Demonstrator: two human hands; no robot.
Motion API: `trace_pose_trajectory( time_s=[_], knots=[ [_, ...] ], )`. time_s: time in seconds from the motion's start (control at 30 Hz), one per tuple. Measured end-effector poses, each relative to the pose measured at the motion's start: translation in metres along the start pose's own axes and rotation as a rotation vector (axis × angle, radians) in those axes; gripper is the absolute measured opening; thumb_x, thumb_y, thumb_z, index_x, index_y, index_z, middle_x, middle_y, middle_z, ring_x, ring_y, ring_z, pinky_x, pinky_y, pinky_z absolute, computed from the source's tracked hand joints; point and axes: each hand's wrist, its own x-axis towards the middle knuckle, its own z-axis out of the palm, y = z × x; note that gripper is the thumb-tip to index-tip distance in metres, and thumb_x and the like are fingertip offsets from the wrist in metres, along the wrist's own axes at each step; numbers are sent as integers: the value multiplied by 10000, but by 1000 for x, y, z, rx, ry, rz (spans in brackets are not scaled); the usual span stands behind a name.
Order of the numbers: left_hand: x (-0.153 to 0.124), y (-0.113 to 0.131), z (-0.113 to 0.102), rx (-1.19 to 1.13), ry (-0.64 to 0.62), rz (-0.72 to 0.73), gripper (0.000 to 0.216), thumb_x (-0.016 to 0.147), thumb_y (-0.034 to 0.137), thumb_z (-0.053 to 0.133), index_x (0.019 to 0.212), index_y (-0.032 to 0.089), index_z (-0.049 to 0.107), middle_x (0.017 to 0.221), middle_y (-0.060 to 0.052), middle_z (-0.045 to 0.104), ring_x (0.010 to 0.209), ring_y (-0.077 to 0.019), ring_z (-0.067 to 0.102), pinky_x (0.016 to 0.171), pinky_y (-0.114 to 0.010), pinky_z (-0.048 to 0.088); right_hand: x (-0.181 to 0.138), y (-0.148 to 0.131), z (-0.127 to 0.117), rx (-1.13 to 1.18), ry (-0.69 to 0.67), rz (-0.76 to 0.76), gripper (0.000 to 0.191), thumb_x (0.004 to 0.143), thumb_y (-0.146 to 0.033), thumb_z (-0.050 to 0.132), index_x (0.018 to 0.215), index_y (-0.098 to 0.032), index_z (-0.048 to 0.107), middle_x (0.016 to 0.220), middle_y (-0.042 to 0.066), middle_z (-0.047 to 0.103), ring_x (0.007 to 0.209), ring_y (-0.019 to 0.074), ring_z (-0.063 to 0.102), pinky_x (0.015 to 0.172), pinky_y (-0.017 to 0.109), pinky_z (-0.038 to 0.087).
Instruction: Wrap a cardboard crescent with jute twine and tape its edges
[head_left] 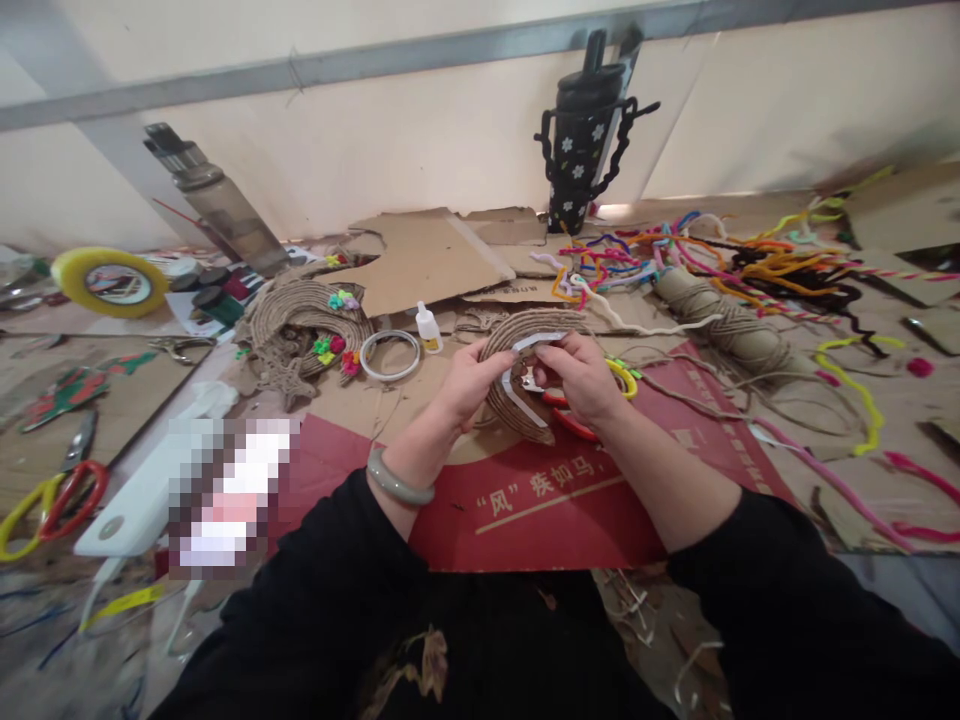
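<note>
A crescent-shaped piece wound with brown twine (501, 408) is held above the red printed sheet. My left hand (466, 388) grips its left side, thumb on top, with a pale bangle at the wrist. My right hand (586, 378) is closed at the upper inner edge, pinching the end of a white tape strip (538, 341) that runs along the curve. A second white strip (526, 404) lies along the lower inner curve. Scissors with red and yellow handles (574, 424) lie behind the right hand, partly hidden by it and the crescent.
Left of my hands are a silver ring (390, 357), a small glue bottle (428, 328) and a decorated twine piece (300, 320). A twine roll (724, 320) and coloured pipe cleaners (787, 265) lie right. Tall bottles (581, 150) stand behind. More scissors (67, 490) rest far left.
</note>
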Motion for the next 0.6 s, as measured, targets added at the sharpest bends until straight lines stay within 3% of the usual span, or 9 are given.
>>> trace_pose_trajectory(
  time_s=[0.17, 0.37, 0.6],
  knots=[
    [0, 0, 0, -27, -25, 4, 263, 575, 290, 770, 766, 148, 660, 681, 6, 658, 599, -116, 580, 618, -260, 468, 1, -1, 0, 12, 42, 19, 333, 723, -487, 629, 566, -205, 547, 457, -26, 497, 434, 91, 439, 460, 241, 357],
    [-1, 1, 0, 15, -12, 13, 223, 576, 264, 734, 743, 153, 638, 642, 19, 620, 559, -103, 536, 570, -247, 430, 0, -2, 0, 40, 30, 6, 278, 671, -432, 684, 595, -204, 546, 474, -36, 515, 437, 85, 448, 463, 236, 363],
    [-1, 2, 0, 16, -31, -8, 253, 582, 281, 736, 769, 151, 624, 645, 6, 631, 564, -120, 564, 562, -260, 452, 1, -4, -2, 71, 145, -41, 267, 676, -439, 683, 656, -213, 543, 507, -45, 535, 430, 79, 452, 435, 229, 356]
  ],
)
